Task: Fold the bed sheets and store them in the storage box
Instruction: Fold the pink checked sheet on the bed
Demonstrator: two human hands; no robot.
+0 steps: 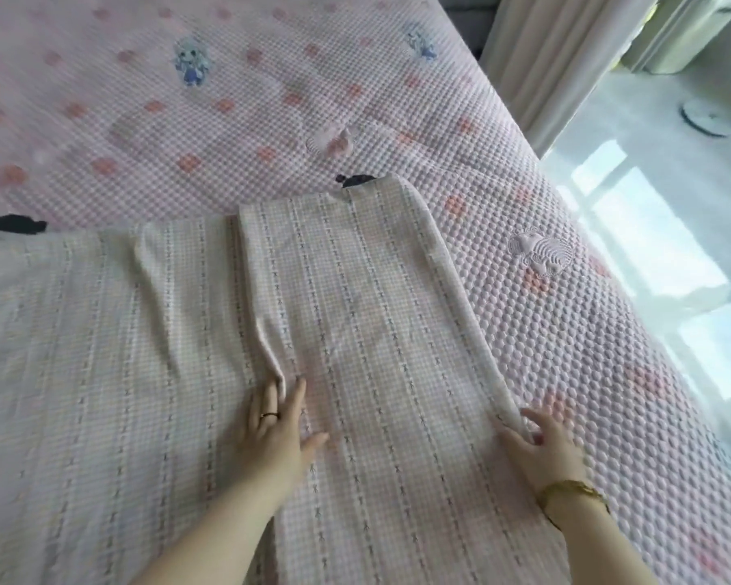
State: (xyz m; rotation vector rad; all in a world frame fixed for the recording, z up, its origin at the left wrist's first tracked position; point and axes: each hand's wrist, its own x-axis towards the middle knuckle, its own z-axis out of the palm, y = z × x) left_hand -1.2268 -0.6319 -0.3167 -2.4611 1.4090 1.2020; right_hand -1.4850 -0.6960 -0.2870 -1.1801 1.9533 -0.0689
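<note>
Head view.

Step in hand: folding. The bed sheet (355, 310) lies spread on the bed (566, 331), at the near right part of it, on top of the pink quilted cover. One panel is already turned over on the right, giving a straight doubled edge that runs from the far corner down to the near right. The storage box is not in view, so storing has not begun.

Left hand (277, 428): flat on the sheet, fingers straight and released, grasping nothing. The fingertips touch the near end of a raised ridge of cloth that runs away up the sheet. A ring (269, 415) is on one finger.

Right hand (543, 447): at the near end of the doubled edge, half on the sheet and half on the cover. The fingers are spread and look released. Blur hides whether the thumb nips the edge. A bracelet (570, 491) is on the wrist.

Next move, as judged: flatten the ridge under the left hand, square the doubled edge, then take the corners for another fold. The remaining cloth on the left is wide, so several folds are still needed.

Condition of the sheet: thin, limp, pale pink-and-white check with dotted lengthwise stripes. It is smooth on the right panel and wrinkled left of the ridge. The left portion runs out of view.
</note>
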